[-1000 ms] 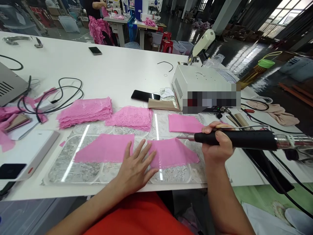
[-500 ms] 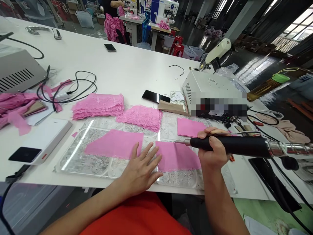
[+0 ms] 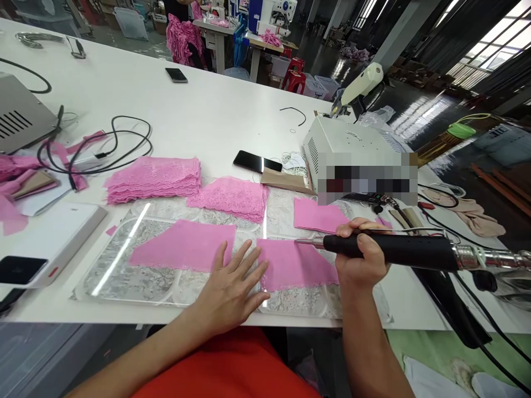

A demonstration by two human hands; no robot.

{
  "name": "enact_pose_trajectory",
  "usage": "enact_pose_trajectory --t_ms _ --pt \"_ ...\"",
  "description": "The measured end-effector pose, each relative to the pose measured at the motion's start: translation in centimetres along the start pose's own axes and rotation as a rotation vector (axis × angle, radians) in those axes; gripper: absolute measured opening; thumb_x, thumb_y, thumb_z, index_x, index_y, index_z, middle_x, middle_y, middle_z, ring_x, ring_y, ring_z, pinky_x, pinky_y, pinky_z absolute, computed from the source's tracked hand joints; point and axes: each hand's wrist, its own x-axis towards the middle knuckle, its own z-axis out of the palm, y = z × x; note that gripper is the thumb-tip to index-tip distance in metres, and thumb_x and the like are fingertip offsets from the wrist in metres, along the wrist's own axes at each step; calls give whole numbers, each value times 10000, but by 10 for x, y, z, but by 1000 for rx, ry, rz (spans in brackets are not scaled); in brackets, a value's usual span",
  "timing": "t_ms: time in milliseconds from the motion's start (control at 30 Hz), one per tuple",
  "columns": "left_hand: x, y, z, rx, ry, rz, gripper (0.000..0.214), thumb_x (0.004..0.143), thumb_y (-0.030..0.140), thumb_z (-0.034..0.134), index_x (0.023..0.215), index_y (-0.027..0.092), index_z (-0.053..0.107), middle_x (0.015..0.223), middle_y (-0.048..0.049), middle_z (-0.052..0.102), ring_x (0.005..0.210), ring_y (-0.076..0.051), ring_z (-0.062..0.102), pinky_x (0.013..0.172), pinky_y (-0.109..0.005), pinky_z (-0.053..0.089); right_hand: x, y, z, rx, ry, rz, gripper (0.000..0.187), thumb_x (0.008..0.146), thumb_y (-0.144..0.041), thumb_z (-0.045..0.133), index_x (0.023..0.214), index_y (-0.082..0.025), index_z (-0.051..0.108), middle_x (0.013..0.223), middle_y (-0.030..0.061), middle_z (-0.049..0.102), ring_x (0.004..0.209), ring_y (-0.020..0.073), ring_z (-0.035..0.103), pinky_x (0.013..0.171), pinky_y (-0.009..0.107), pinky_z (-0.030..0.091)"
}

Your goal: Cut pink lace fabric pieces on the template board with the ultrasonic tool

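Observation:
My right hand (image 3: 360, 257) is wrapped round a black corded handpiece (image 3: 394, 249) with a thin metal tip. The tip points left, at the upper edge of a pink fabric panel (image 3: 294, 265); whether it touches the cloth I cannot tell. My left hand (image 3: 234, 284) lies flat with fingers spread, between that panel and a second pink panel (image 3: 186, 243) on the left. Its fingertips rest at the facing edges of both. Under the panels lies a clear-topped, marbled board (image 3: 133, 271). Behind them are a pink lace stack (image 3: 232, 196) and a smaller plain pink stack (image 3: 317, 213).
A taller lace stack (image 3: 153, 177) stands at left, near a looped black cable (image 3: 120, 132) and a white box (image 3: 62, 237). A phone (image 3: 257, 161) and a grey machine box (image 3: 348, 143) are behind the board. Further back, a person stands by sewing machines (image 3: 277, 16).
The view has turned slightly right, so the table things sit further left in the picture. The handpiece tip has shifted slightly right along the panel's upper edge. My left hand remains flat.

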Motion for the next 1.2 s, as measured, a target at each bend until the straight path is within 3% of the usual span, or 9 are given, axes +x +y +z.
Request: enact_pose_trajectory --t_ms 600,867,1200 --pt "0 0 -2 47 -32 16 425 946 491 502 1274 234 585 1387 -85 551 1387 -295 371 1180 -547 42 -2 -1 4 -34 1 6 104 604 -213 589 702 -197 560 717 -29 551 555 107 503 592 314 445" --pt "1 0 -5 54 -23 38 423 966 487 460 1265 217 589 1372 -73 567 1382 -303 373 1178 -532 8 -10 0 18 -15 -122 -15 92 641 -216 589 726 -195 560 742 -15 551 566 99 512 601 307 446" --pt "0 0 -5 32 -59 28 440 960 490 480 1279 203 574 1392 -87 549 1381 -314 378 1169 -585 59 -11 3 20 -2 -114 13 77 627 -199 606 696 -195 573 720 -24 567 562 105 526 595 309 455"
